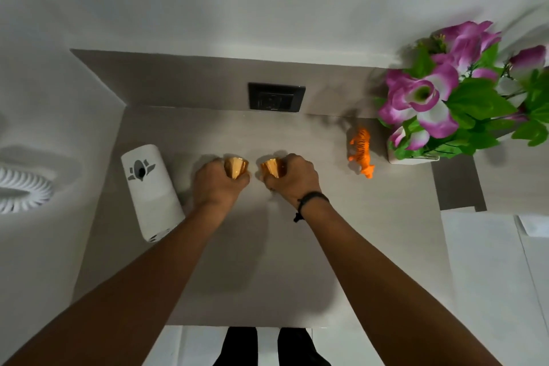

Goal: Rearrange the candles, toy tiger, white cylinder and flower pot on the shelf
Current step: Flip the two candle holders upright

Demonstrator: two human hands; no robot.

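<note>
Two small gold candles sit side by side in the middle of the grey shelf [297,246]. My left hand [215,184] grips the left candle [235,167]. The right candle [271,167] is held by my right hand [292,177], which wears a black wrist band. A white cylinder [151,190] with a dark flower emblem stands at the shelf's left edge. An orange toy tiger [361,151] stands to the right of my hands. Beside it, the white flower pot [411,160] holds purple-and-white flowers with green leaves.
A black wall socket [276,96] is set into the back panel behind the candles. A white coiled object [20,190] lies off the shelf to the left. The shelf's front edge runs just above my dark feet [271,346]. White surfaces lie to the right.
</note>
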